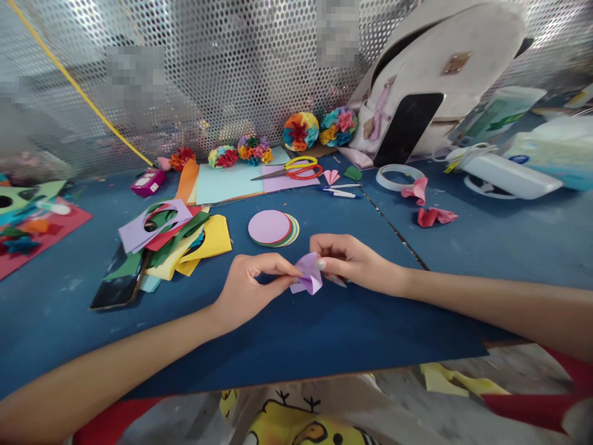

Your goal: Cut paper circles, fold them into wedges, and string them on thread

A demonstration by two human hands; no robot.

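Observation:
Between my two hands is a small piece of purple paper [309,277], creased and curled into a ruffled shape. My left hand [250,284] pinches its left side between thumb and fingers. On the paper's right edge, the thumb and fingertips of my right hand [352,262] are closed. Just beyond my hands lies a fanned stack of paper circles [269,227], purple on top, with red, green and yellow edges showing. Two folded pink paper pieces, one flat on the table [435,216] and one against a tape roll [419,190], lie to the right.
Paper offcuts with round holes [204,241] lie on a phone [118,287] at left. Behind are scissors [291,170], pens [341,191], paper sheets [227,183] and several paper flowers [301,131]. A backpack [445,68], another phone [410,127] and a white glue gun [509,173] stand right.

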